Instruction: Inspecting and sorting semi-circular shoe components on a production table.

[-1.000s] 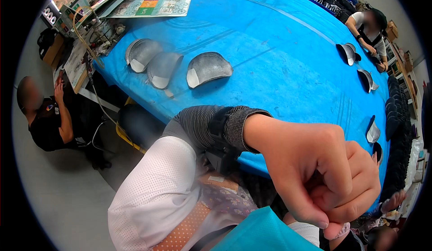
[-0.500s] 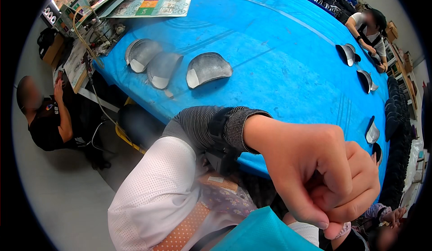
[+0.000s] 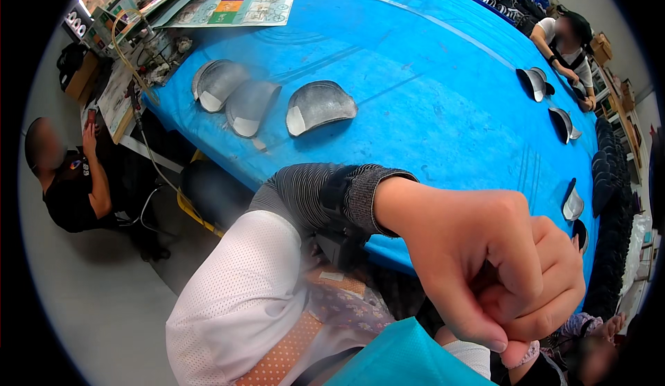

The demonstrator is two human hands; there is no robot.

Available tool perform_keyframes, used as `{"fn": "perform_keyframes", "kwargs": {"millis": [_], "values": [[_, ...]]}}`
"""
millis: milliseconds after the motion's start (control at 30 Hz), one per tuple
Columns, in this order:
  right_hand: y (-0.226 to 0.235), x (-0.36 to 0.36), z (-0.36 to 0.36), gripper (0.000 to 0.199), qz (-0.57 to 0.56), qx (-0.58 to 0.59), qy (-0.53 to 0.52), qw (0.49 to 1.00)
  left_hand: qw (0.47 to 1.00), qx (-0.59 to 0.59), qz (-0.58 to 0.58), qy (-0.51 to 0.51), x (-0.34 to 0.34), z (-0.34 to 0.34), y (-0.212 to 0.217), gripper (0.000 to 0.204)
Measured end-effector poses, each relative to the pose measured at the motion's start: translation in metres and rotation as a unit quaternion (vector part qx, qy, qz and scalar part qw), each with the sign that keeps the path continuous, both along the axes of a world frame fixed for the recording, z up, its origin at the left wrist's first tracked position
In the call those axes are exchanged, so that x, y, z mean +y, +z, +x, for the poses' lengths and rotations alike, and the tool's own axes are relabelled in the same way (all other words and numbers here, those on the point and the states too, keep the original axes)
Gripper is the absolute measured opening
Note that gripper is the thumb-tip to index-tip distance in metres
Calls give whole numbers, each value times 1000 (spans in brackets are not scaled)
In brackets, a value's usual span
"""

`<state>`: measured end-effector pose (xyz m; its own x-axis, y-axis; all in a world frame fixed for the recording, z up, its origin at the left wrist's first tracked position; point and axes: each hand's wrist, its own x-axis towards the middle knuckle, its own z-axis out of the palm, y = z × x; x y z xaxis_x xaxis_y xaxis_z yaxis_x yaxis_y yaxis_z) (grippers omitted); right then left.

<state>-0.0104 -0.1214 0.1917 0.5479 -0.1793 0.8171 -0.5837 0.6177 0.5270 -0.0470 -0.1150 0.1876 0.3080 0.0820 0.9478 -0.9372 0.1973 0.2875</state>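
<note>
My left hand [image 3: 502, 268] is raised over the table's near edge, its fingers curled and the thumb tucked against them. What it holds, if anything, is hidden. Above the wrist is a striped dark cuff [image 3: 305, 192] with a black strap, and my upper sleeve is white mesh. A fingertip [image 3: 514, 353] shows just beneath the left hand; whose it is I cannot tell. My right hand is not clearly visible. Across the blue-covered table [image 3: 415, 102] lie curved grey brim-shaped pieces [image 3: 322, 108], several with a white patch at one corner, apart from my hand.
Printed boards [image 3: 242, 2] lie at the far left corner. A person in black [image 3: 80, 185] stands by the workbench at left, another [image 3: 571, 57] works at the far right. Stacked dark curved pieces [image 3: 606, 213] line the right edge. A yellow-framed dark bin [image 3: 215, 185] stands below the table.
My left hand stays in nearly the same closed pose and place. The grey pieces have not moved. At left, the person in black has shifted a hand slightly.
</note>
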Motion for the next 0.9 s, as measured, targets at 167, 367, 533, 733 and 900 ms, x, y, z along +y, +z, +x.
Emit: {"fn": "perform_keyframes", "kwargs": {"millis": [167, 367, 533, 733, 900], "values": [[-1, -6, 0, 44, -61, -13, -42, 997, 1000, -4, -9, -8, -1, 1, -1, 41], [-1, -6, -1, 44, -67, 12, -39, 997, 1000, 13, 2, 1, 2, 2, -2, 41], [1, -6, 0, 44, -59, -7, -22, 998, 1000, 17, 6, 3, 1, 3, -2, 41], [-2, -8, -3, 43, -76, 4, -10, 997, 1000, 22, 8, 6, 3, 2, -1, 41], [-3, -5, -2, 43, -72, 23, -18, 997, 1000, 25, 11, 8, 3, 2, -1, 41]]}}
